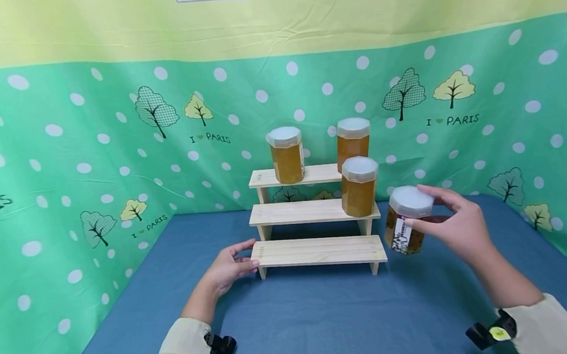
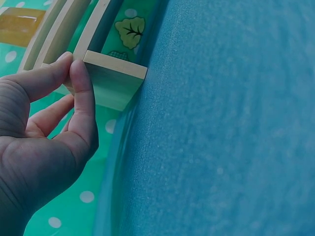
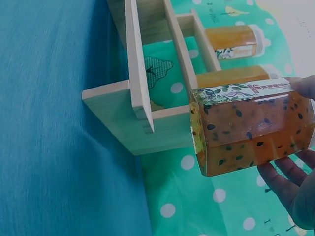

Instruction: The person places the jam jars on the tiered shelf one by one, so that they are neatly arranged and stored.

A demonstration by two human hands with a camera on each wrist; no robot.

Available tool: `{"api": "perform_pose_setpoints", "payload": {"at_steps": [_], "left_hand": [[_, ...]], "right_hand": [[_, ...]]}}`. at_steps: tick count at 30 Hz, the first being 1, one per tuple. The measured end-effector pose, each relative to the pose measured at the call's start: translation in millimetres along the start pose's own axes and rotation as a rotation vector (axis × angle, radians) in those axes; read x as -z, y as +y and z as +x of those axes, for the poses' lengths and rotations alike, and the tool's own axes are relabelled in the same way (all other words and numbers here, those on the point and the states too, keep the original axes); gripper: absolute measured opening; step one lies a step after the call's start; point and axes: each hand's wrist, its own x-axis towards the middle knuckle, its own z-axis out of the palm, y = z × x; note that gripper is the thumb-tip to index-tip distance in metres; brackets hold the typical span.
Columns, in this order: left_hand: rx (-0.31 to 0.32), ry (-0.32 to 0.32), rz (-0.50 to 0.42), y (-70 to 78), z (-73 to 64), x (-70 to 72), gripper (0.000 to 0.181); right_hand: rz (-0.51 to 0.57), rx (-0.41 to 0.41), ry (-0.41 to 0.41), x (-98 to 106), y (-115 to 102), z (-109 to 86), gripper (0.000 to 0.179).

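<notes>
My right hand (image 1: 459, 221) grips a jar (image 1: 407, 220) near its white lid, to the right of a three-step wooden rack (image 1: 319, 252). Dark seeds show through its amber filling in the right wrist view, and a printed label runs along one side. The jar is above the blue cloth, beside the rack's right end. With thumb and fingers, my left hand (image 1: 228, 267) pinches the left end of the lowest step. Two jars of amber filling, a left one (image 1: 288, 157) and a right one (image 1: 353, 143), stand on the top step. Another jar (image 1: 359, 190) stands on the middle step's right end.
A blue cloth (image 1: 295, 320) covers the table under the rack. Behind and at both sides hangs a green dotted curtain (image 1: 108, 113) printed with trees. Small black cameras (image 1: 222, 347) are strapped to both wrists.
</notes>
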Motion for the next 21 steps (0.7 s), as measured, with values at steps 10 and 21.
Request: {"api": "perform_pose_setpoints", "payload": {"at_steps": [10, 21], "left_hand": [[0.004, -0.009, -0.007, -0.6, -0.2, -0.6, 0.065], [-0.002, -0.002, -0.001, 0.1, -1.4, -0.6, 0.064]], "right_hand": [[0.044, 0.032, -0.023, -5.6, -14.9, 1.1, 0.068], [0.092, 0.066, -0.055, -16.7, -29.3, 2.6, 0.068]]}}
